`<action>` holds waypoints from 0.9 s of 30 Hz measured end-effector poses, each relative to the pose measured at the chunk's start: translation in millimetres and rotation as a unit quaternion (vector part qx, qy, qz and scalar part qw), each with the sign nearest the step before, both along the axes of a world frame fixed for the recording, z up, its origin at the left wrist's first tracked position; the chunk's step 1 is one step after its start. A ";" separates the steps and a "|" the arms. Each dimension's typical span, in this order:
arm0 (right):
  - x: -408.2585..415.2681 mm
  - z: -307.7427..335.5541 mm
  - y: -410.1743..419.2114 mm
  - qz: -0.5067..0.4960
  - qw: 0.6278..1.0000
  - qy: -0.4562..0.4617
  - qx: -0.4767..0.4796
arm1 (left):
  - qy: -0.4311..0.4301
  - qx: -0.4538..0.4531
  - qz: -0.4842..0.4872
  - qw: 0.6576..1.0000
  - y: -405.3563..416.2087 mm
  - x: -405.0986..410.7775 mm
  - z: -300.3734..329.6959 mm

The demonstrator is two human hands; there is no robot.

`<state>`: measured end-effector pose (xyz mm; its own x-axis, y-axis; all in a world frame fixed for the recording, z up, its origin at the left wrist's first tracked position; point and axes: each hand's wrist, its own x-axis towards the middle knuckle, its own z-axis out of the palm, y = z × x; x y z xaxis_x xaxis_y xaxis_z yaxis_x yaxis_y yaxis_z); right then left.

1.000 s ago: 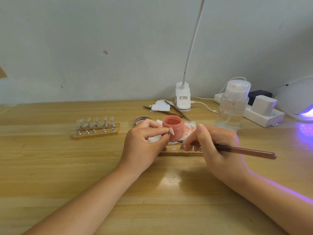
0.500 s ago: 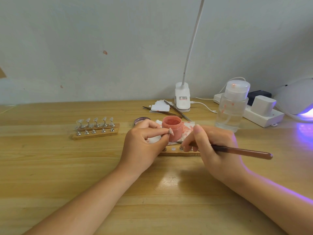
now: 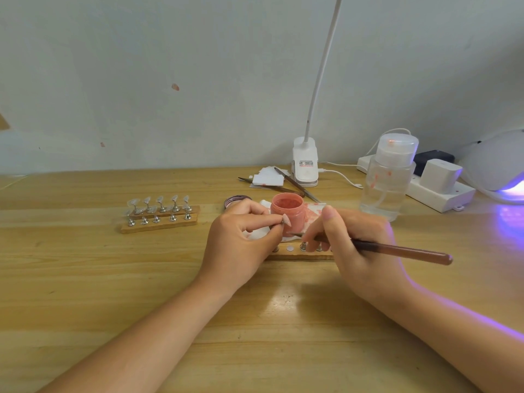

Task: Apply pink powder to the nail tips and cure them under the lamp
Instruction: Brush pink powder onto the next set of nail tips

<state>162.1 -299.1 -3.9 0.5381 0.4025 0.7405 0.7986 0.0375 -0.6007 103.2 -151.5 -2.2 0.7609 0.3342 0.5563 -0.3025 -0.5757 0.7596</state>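
Wooden bench carries the work; the curing lamp glows far right. Little has shifted in a second: left hand still pinches the nail tip against the powder jar, right hand still grips the brush, edged slightly closer. Powdering continues, I judge.

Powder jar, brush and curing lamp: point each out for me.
Powder jar [image 3: 287,212]: head view, front wall.
Brush [image 3: 402,251]: head view, brown handle.
Curing lamp [image 3: 493,163]: head view, white dome.

Wooden table — nail-tip stand, powder jar, bottle, lamp.
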 end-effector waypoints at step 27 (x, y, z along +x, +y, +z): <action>-1.5 2.8 1.2 -0.021 0.999 0.000 0.035 | 0.001 0.015 -0.007 1.000 1.6 0.6 0.0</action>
<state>160.6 -297.9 -1.1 0.5528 0.3261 0.7669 0.8009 0.0463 -0.5970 103.8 -149.9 -2.2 0.7669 0.3063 0.5640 -0.3086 -0.5946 0.7425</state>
